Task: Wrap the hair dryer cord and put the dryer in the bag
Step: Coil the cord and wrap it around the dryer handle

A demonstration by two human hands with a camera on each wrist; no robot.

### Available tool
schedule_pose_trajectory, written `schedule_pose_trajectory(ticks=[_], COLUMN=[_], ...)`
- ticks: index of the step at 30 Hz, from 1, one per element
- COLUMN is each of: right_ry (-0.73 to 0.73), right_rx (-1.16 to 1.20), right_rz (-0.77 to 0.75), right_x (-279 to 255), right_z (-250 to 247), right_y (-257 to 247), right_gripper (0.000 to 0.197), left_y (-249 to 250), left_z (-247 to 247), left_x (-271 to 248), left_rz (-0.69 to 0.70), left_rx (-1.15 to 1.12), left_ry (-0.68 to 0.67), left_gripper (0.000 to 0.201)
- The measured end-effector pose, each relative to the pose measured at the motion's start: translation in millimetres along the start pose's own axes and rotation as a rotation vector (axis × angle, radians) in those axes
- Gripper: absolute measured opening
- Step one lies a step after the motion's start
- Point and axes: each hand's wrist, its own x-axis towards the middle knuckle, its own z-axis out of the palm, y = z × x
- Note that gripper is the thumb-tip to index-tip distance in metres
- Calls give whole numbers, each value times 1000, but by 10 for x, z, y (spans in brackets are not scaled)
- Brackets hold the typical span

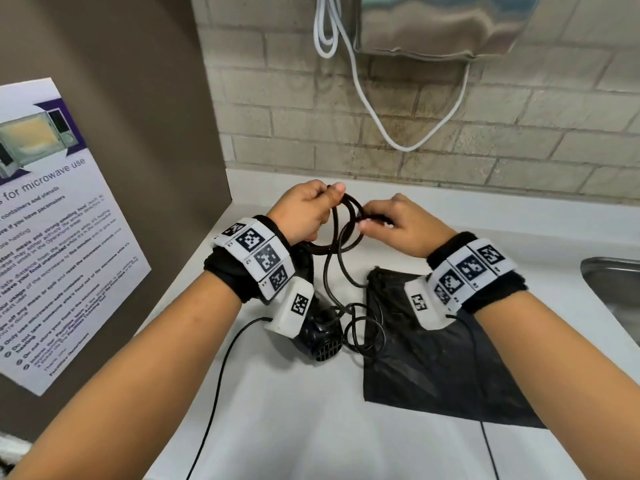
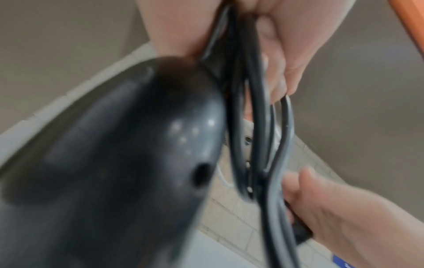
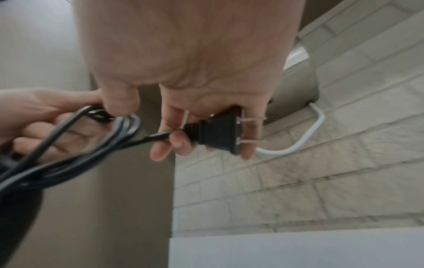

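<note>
Left hand (image 1: pixel 304 211) grips gathered loops of the black cord (image 1: pixel 346 226). Right hand (image 1: pixel 398 223) pinches the cord's plug (image 3: pixel 218 134), prongs exposed. Hair dryer (image 1: pixel 320 337) hangs below the left wrist, largely hidden. Black bag (image 1: pixel 433 368) lies flat on the white bench (image 1: pixel 311 427). Brick wall (image 1: pixel 485 150) behind; sink (image 1: pixel 613 289) cut off at right.

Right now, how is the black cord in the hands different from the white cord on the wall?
The thin black hair dryer cord is gathered into loops between the left hand and right hand; the thicker white cord hangs untouched in one long droop against the brick wall. The black cord ends in a black two-pin plug gripped by the right hand; the white cord's ends are not visible. Both are flexible power cords.
</note>
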Motion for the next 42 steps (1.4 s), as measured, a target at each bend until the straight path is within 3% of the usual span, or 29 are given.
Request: schedule_pose_trajectory(ticks=[3,8,9,12,15,18,21,24,28,31,35,38,42], right_ry=[47,188,133,-299,-470,-307,-186,-181,-189,-67,194,187,240], right_rx=[-23,-192,-229,-374,-426,-326,69,449,507,479,338,291,242], right_rz=[120,518,626,862,827,749,525,215,57,122,358,598,773], right_x=[-97,-172,-184,-237,-168,-3,150,180,180,177,157,90,9], right_z=[-87,36,82,315,615,662,537,403,355,386,278,187,206], right_y=[301,736,817,1059,1194,899,346,-89,-201,-70,243,523,836], right_gripper=[13,20,22,30,30,31,36,45,29,21,18,18,22], left_y=[-23,-43,-46,-66,-86,-86,-69,-54,-59,-53,-59,-66,-78], left_z=[-112,-166,-175,-215,-244,-237,-181,-123,-91,-71,-112,-176,-204], left_x=[8,-12,-21,-41,-48,-46,-22,9,27,24,31,35,26], left_rz=[-14,1,0,2,1,0,9,13,17,18,9,-6,-8], left_rx=[-37,-41,-46,-39,-38,-30,-13,-1,-14,-27,-17,-22,-15], left_ry=[2,-3,1,27,39,35,29,8,12,-10,-7,-1,2], left_gripper=[33,35,36,38,38,38,37,36,36,34,36,37,36])
